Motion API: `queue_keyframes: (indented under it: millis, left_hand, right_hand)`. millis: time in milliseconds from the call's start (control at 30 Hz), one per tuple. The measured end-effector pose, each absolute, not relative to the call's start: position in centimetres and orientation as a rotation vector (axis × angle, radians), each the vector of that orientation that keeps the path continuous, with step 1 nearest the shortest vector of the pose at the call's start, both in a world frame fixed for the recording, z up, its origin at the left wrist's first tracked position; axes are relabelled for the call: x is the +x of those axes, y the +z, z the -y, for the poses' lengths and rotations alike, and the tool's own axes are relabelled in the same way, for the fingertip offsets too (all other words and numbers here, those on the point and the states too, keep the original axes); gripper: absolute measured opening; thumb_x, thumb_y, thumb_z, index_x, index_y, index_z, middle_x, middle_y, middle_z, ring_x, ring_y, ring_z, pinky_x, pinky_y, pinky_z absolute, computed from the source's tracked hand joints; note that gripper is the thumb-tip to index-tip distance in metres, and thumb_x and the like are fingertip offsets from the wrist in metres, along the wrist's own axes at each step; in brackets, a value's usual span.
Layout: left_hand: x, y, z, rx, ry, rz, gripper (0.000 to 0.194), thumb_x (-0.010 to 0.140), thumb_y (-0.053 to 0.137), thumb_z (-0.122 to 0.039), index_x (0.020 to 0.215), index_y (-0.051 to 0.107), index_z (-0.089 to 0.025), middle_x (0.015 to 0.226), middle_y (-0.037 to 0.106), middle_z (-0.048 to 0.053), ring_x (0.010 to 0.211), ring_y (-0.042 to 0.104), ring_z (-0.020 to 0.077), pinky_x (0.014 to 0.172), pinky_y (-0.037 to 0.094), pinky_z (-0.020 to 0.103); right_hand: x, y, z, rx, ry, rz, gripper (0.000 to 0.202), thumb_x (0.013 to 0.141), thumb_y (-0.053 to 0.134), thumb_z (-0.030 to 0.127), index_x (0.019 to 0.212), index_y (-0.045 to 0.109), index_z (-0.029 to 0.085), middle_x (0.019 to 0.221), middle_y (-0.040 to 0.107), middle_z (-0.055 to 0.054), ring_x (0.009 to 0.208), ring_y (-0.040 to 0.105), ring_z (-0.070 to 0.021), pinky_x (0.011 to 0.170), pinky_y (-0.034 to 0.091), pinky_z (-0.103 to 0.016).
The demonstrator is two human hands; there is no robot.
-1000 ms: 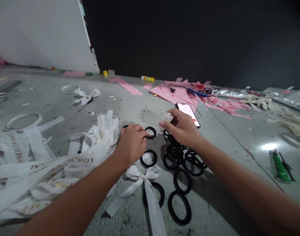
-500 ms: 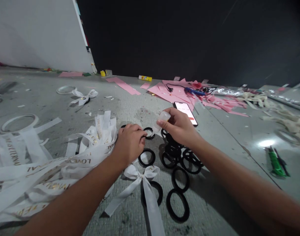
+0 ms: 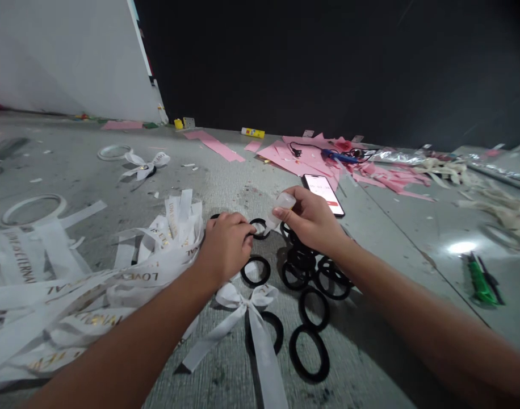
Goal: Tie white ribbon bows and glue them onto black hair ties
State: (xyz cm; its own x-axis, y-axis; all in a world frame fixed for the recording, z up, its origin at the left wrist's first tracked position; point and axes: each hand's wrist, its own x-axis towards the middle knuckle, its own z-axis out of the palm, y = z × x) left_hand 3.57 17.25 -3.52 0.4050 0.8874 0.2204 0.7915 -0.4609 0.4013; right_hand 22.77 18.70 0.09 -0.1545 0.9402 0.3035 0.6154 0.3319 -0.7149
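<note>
My right hand [image 3: 314,221] is closed around a small translucent white bottle [image 3: 282,205], which is tilted with its narrow end down over a black ring [image 3: 266,234]. At the left rim of that ring are the curled fingertips of my left hand [image 3: 228,244], pinching it against the surface. Part of another dark ring is hidden behind the left hand. Nearer to me lies one more black ring [image 3: 255,271], then a white ribbon bow [image 3: 246,304] whose tails cross a further ring. Several black rings [image 3: 300,261] are heaped below my right hand.
A pile of printed white ribbons [image 3: 93,295] spreads across the left. A lit phone [image 3: 323,196] lies behind my right hand, near pink paper scraps [image 3: 294,156] and a blue tool with a cord [image 3: 339,156]. A green-handled tool [image 3: 481,281] is at the right.
Both hands keep almost the same pose, the bottle still tilted over the ring. Only a slight shift of the whole view shows.
</note>
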Motion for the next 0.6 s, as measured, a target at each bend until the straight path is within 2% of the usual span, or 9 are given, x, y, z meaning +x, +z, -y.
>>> queue_keyframes:
  millis: [233,600]
  left_hand:
    - [3.6,-3.59,-17.31,2.437,0.611,-1.471,0.021,0.085,0.056,-0.017,0.095,0.074,-0.023,0.103,0.069,0.006,0.104,0.057,0.0269,0.087,0.041,0.044]
    - [3.6,-3.65,-17.33,2.444,0.612,-1.468,0.021,0.085,0.056,-0.018,0.095,0.074,-0.022,0.103,0.069,0.006,0.104,0.057,0.0269,0.088,0.041,0.044]
  right_hand:
    - [22.79,-0.02,-18.72,-1.379,0.558,1.859,0.026,0.08,0.064,0.042,0.085,0.056,0.018,0.063,0.055,0.001,0.057,0.046,-0.0134,0.055,0.035,-0.028]
    - [22.92,0.01,-18.84,-1.399,0.506,1.88,0.029,0.08,0.064,0.046,0.086,0.056,0.019,0.064,0.055,0.001,0.057,0.047,-0.014,0.054,0.035,-0.028]
